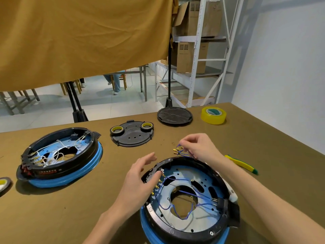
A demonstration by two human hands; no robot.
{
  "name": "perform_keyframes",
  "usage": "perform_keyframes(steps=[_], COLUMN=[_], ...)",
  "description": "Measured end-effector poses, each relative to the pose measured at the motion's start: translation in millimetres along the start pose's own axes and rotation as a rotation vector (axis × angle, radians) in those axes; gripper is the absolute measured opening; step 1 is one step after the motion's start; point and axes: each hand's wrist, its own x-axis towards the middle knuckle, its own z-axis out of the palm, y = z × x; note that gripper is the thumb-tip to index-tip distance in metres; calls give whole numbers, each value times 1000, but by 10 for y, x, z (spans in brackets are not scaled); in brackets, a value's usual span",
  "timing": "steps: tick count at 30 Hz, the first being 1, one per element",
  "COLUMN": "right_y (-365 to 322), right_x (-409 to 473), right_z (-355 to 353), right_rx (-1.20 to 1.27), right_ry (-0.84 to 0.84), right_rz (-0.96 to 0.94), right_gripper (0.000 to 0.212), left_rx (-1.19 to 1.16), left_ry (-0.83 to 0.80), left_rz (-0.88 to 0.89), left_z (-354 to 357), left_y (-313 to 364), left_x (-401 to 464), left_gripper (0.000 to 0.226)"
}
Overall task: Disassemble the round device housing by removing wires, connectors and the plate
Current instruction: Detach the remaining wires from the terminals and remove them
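A round black and blue housing (pixel 191 228) lies open in front of me, near the table's front edge. Inside it, blue wires (pixel 197 192) with brass connectors run over a grey metal plate (pixel 202 175). My left hand (pixel 139 184) rests on the housing's left rim, fingers loosely spread and touching the connector block there. My right hand (pixel 197 147) is raised just beyond the far rim and pinches a small bundle of blue wires with brass terminals (pixel 177 150), free of the housing.
A second housing (pixel 59 155) with white wires sits at the left. Beyond lie a black cover (pixel 131 136) bearing two tape rolls, a round black disc (pixel 174 115), a yellow tape roll (pixel 213 115) and a yellow-green tool (pixel 241 163) at right.
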Motion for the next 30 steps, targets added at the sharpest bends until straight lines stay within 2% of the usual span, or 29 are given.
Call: perform_keyframes(steps=[2, 4, 8, 10, 14, 17, 20, 23, 27, 30], right_y=[102, 231, 415, 418, 265, 66, -125, -228, -231, -245], right_x=[240, 426, 601, 596, 373, 30, -331, -590, -732, -750], right_z=[-108, -136, -62, -11, 108, 208, 279, 386, 559, 600], right_rx=[-225, -381, -553, -632, -584, -496, -364, -372, -502, -549], right_ry=[69, 53, -26, -1, 119, 119, -78, -306, -432, -462], right_rz=[17, 63, 92, 77, -81, -272, -332, -373, -414, -358], right_gripper=[20, 22, 16, 18, 15, 9, 8, 8, 17, 30], left_rx=[-78, -162, -222, -228, -240, -244, -257, -264, -279, -290], left_ry=[-16, -17, -17, -17, -25, -20, -19, -13, -5, -11], left_rz=[-66, -117, -142, -146, -134, -135, -137, -127, -122, -128], left_z=[16, 37, 63, 66, 72, 86, 95, 110, 111, 101], left_y=[-38, -59, -89, -106, -143, -166, -170, -167, -151, -133], left_x=[5, 8, -1, 0, -1, 8, 4, -8, -5, -11], left_gripper=[40, 35, 34, 33, 33, 33, 33, 33, 34, 34])
